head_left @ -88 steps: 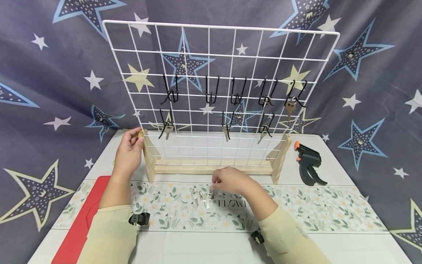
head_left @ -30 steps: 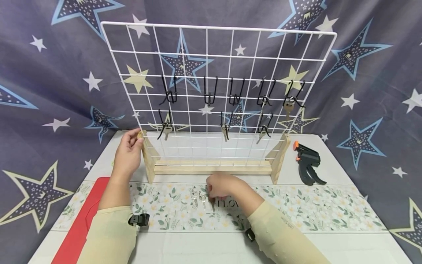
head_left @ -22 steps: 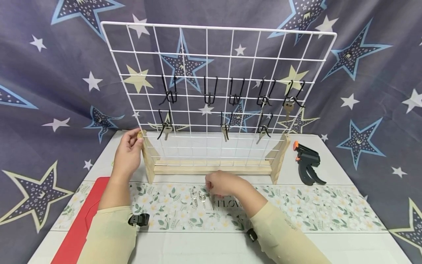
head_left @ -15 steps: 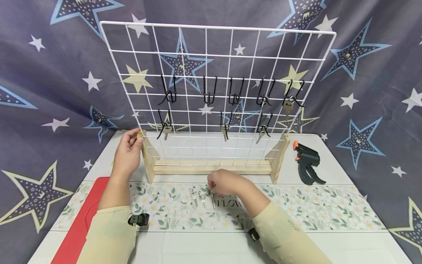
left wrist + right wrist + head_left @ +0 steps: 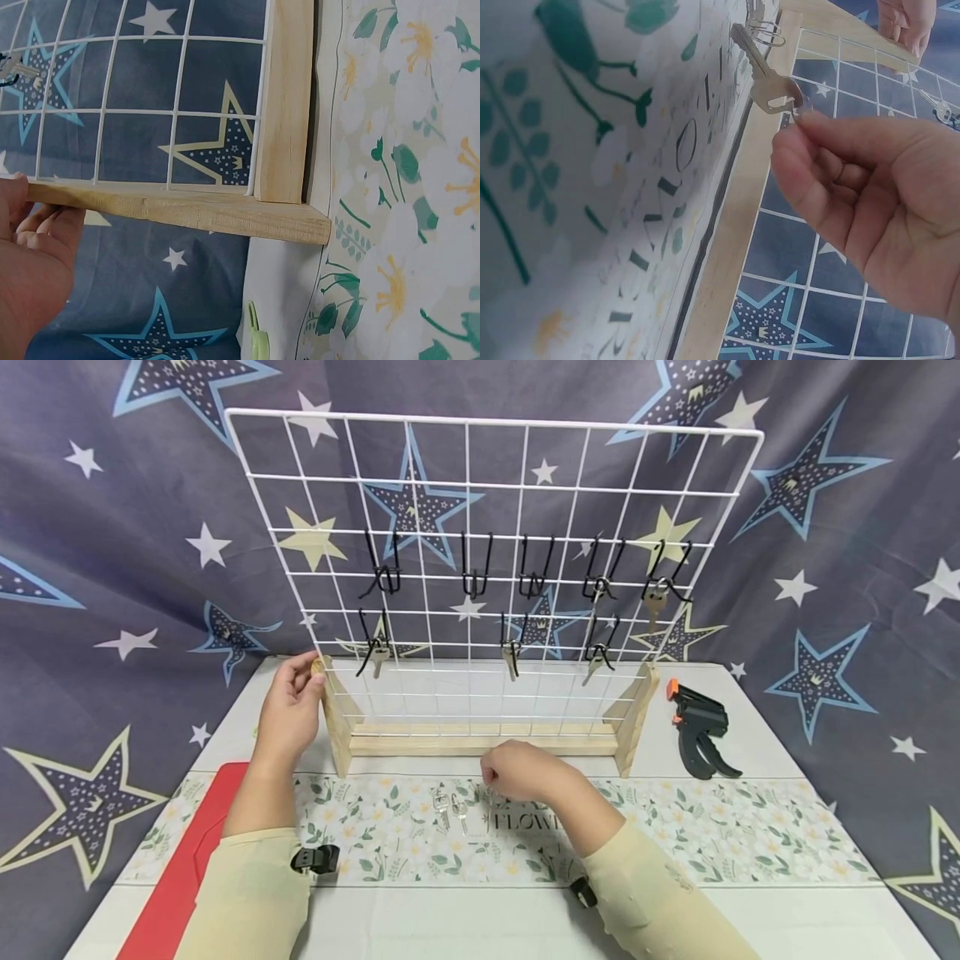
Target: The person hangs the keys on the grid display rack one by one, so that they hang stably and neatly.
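A silver key (image 5: 771, 88) hangs from a small ring pinched between the thumb and index finger of my right hand (image 5: 525, 770), just above the floral runner. Two more keys lie on the runner to the left: one key (image 5: 442, 810) and a second key (image 5: 460, 812). With thumb and fingers, my left hand (image 5: 291, 710) grips the left wooden upright (image 5: 225, 214) of a white wire grid rack (image 5: 495, 422). Several black hooks (image 5: 476, 583) sit on the grid. Some carry keys, such as the brass-coloured key (image 5: 656, 600) at upper right.
A black clamp with orange tips (image 5: 701, 731) lies right of the rack. At the left, a red flat object (image 5: 191, 852) is partly covered by the left arm. The rack's wooden base bar (image 5: 420, 745) stands behind the floral runner (image 5: 712, 835). A star-patterned curtain hangs behind.
My right hand has drawn a key away from the other two on the runner, then risen slightly and shifted right with it. The left hand has stayed on the rack's upright.
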`<state>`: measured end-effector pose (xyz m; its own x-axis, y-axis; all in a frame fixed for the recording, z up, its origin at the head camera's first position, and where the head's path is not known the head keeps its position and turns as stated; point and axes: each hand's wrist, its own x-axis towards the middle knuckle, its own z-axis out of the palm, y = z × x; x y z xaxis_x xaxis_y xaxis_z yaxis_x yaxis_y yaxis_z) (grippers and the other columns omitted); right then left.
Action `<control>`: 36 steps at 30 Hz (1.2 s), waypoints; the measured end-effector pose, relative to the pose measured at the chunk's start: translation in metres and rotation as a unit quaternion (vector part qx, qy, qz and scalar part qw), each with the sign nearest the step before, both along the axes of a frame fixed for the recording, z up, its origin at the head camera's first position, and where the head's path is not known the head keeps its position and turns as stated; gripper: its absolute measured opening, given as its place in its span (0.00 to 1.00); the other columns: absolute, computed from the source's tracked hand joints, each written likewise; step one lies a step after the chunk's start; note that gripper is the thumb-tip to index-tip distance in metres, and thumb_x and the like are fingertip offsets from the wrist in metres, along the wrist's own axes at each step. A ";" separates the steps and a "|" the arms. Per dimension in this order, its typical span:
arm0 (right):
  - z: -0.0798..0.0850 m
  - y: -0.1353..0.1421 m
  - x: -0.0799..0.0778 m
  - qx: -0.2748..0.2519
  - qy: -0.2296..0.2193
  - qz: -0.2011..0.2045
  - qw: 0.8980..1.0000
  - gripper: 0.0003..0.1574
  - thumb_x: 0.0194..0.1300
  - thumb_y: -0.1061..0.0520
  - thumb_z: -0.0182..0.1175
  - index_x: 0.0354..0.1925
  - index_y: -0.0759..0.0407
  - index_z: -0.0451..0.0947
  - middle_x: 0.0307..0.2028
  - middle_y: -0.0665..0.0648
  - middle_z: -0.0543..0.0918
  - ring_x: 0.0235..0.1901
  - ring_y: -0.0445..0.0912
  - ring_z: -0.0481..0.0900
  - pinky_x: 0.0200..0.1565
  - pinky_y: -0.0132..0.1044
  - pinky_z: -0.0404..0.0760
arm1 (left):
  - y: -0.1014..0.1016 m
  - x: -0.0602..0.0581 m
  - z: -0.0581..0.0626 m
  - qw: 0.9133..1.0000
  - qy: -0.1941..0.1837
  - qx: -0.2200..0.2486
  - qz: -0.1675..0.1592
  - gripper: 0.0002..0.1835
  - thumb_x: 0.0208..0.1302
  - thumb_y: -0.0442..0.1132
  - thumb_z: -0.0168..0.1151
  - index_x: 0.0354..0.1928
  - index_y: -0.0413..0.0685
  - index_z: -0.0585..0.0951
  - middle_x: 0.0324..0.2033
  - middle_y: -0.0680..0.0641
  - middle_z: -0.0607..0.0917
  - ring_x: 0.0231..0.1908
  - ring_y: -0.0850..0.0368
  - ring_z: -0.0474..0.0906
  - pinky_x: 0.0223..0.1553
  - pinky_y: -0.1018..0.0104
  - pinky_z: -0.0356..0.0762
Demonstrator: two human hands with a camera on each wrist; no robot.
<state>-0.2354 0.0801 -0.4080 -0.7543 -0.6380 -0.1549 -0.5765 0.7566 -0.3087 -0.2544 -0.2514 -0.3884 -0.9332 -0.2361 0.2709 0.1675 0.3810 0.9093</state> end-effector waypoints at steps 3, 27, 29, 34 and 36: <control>0.004 0.003 0.002 -0.023 -0.003 0.001 1.000 0.12 0.68 0.62 0.56 0.27 0.50 0.77 0.24 0.44 0.77 0.26 0.40 0.72 0.32 0.33 0.76 | 0.000 0.000 0.000 1.000 0.000 0.001 0.000 0.25 0.78 0.43 0.44 0.72 0.47 0.61 0.69 0.41 0.69 0.68 0.53 0.67 0.68 0.70 0.68; 0.054 0.034 0.022 -0.213 -0.007 0.008 0.977 0.04 0.69 0.56 0.58 0.37 0.46 0.78 0.27 0.43 0.76 0.27 0.39 0.72 0.30 0.32 0.78 | 0.000 0.001 0.001 1.000 -0.003 0.001 -0.007 0.25 0.78 0.43 0.44 0.73 0.47 0.60 0.70 0.41 0.68 0.69 0.53 0.66 0.69 0.66 0.67; 0.058 0.037 0.025 -0.231 -0.015 0.004 0.973 0.04 0.69 0.55 0.58 0.37 0.46 0.78 0.26 0.44 0.77 0.26 0.39 0.73 0.29 0.32 0.79 | -0.002 0.001 0.001 1.000 -0.003 -0.005 -0.009 0.25 0.78 0.44 0.44 0.73 0.48 0.60 0.70 0.41 0.68 0.68 0.53 0.66 0.68 0.68 0.67; 0.071 0.043 0.032 -0.276 -0.040 -0.008 0.960 0.03 0.70 0.54 0.59 0.37 0.45 0.78 0.27 0.46 0.79 0.27 0.42 0.76 0.29 0.33 0.81 | -0.006 0.001 0.001 1.000 -0.005 -0.014 -0.014 0.26 0.77 0.46 0.46 0.73 0.49 0.61 0.68 0.40 0.70 0.66 0.57 0.69 0.65 0.74 0.69; 0.076 0.046 0.035 -0.297 -0.051 -0.017 0.953 0.02 0.70 0.53 0.59 0.37 0.46 0.78 0.28 0.47 0.80 0.28 0.43 0.78 0.29 0.34 0.82 | -0.007 0.001 0.002 1.000 -0.008 -0.012 -0.016 0.26 0.76 0.47 0.46 0.73 0.50 0.62 0.68 0.41 0.71 0.65 0.59 0.70 0.65 0.75 0.70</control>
